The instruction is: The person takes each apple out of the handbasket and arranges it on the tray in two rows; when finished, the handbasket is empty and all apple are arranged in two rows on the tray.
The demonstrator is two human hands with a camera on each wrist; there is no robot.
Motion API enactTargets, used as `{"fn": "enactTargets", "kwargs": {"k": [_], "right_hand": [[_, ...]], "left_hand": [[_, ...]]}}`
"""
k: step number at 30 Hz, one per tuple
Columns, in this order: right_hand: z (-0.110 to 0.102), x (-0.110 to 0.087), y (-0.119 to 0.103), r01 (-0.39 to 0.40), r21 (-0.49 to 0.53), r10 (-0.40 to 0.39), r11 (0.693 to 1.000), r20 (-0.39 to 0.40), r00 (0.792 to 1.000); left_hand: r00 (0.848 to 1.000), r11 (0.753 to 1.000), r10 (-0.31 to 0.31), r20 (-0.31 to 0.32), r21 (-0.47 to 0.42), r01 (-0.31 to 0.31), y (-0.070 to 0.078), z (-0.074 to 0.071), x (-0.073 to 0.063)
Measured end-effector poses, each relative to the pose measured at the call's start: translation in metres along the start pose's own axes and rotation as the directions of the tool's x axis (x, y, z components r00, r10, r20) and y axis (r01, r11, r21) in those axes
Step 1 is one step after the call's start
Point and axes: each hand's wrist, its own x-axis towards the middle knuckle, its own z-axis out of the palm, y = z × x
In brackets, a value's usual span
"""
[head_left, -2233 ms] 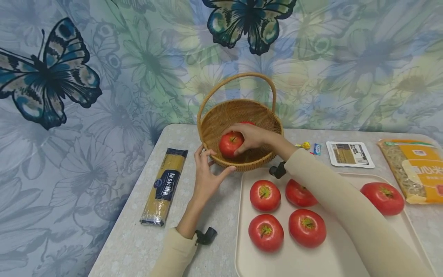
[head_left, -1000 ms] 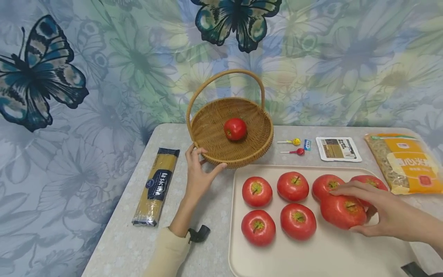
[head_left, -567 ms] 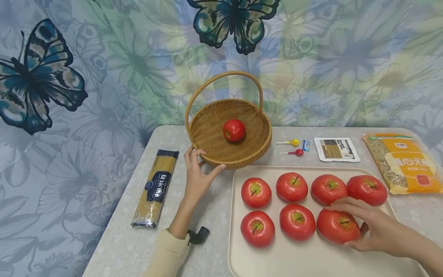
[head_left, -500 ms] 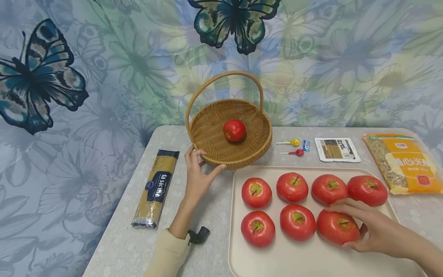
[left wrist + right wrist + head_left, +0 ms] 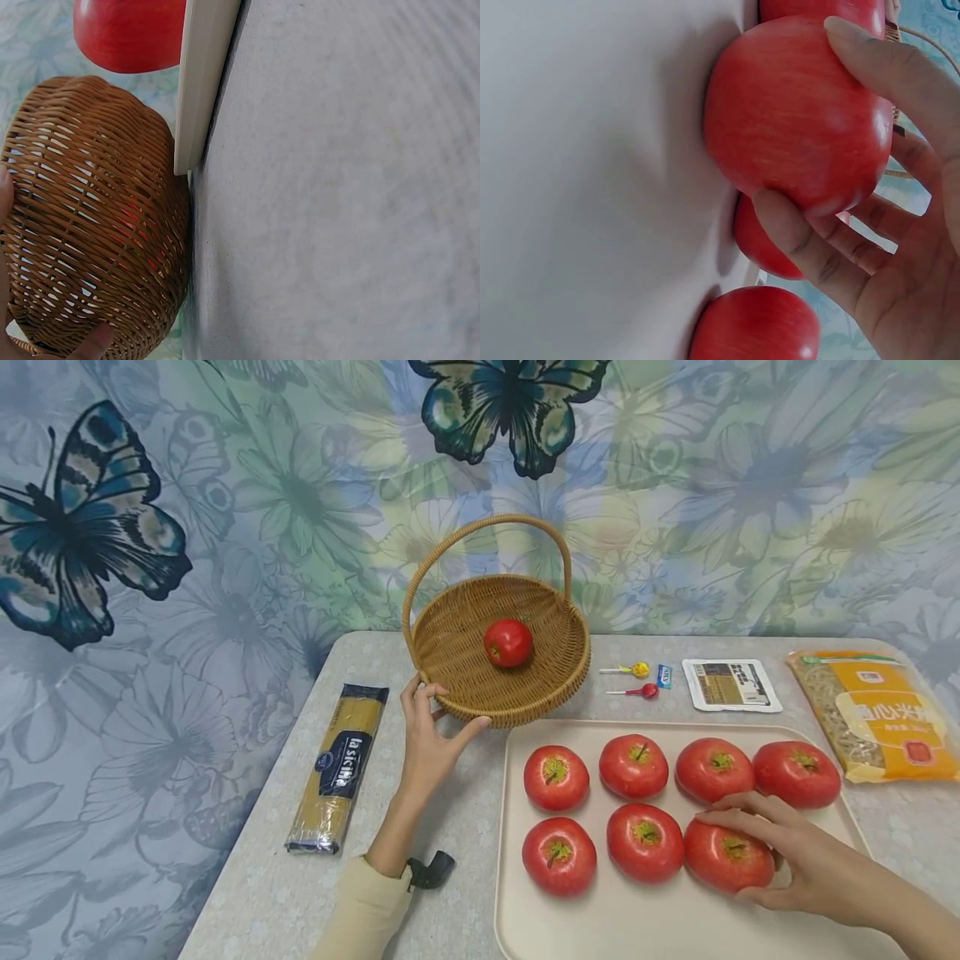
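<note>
My left hand (image 5: 435, 735) grips the front left rim of a wicker basket (image 5: 502, 697) with its fingers and thumb; the basket leans toward me. One red apple (image 5: 508, 642) lies inside it. On the beige tray (image 5: 660, 922), my right hand (image 5: 802, 852) has its fingers and thumb around the sides of another red apple (image 5: 727, 857). Seen from the right wrist, that apple (image 5: 795, 112) sits against the tray surface, between the fingertips. Several more apples (image 5: 646, 842) stand in two rows to its left and behind it. From the left wrist, the basket's woven outside (image 5: 90, 210) shows.
A pack of spaghetti (image 5: 337, 768) lies left of my left arm. Behind the tray are a yellow lollipop (image 5: 639, 669), a red lollipop (image 5: 649, 691), a small blue packet (image 5: 664, 676) and a white flat pack (image 5: 731, 685). An orange bag (image 5: 885, 714) is at the right.
My right hand has taken an apple out of the basket, carried it right and set it down on the tray, then shifted it slightly left. My left hand has stayed on the basket rim.
</note>
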Motion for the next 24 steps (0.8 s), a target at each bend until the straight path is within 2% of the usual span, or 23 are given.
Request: {"fn": "enactTargets", "kwargs": {"k": [5,11,15,19,21,24], "right_hand": [[-0.001,-0.001,-0.002,0.007,-0.014,-0.007,1.0,-0.002,1.0],[-0.014,-0.001,-0.007,-0.047,-0.028,0.047,0.999,0.004,0.999],[-0.027,0.005,-0.011,0.005,-0.079,-0.009,0.997,-0.042,0.999],[-0.038,0.022,-0.019,0.019,-0.087,-0.024,0.996,-0.056,0.998],[-0.045,0.035,-0.024,0.008,-0.076,-0.013,0.997,-0.055,0.998],[-0.059,0.062,-0.028,0.05,-0.062,-0.054,0.997,-0.063,0.997]], "left_hand": [[1.0,1.0,-0.001,0.001,0.003,0.001,0.001,0.0,0.0],[1.0,1.0,0.0,-0.002,0.005,0.0,0.0,0.0,-0.001],[1.0,1.0,-0.002,-0.003,0.01,0.002,-0.002,-0.001,-0.002],[1.0,1.0,-0.002,-0.003,0.011,0.002,-0.002,-0.001,-0.003],[1.0,1.0,0.006,-0.001,0.007,-0.006,-0.002,-0.001,-0.002],[1.0,1.0,0.006,-0.002,0.004,-0.006,-0.001,-0.001,-0.001]]}}
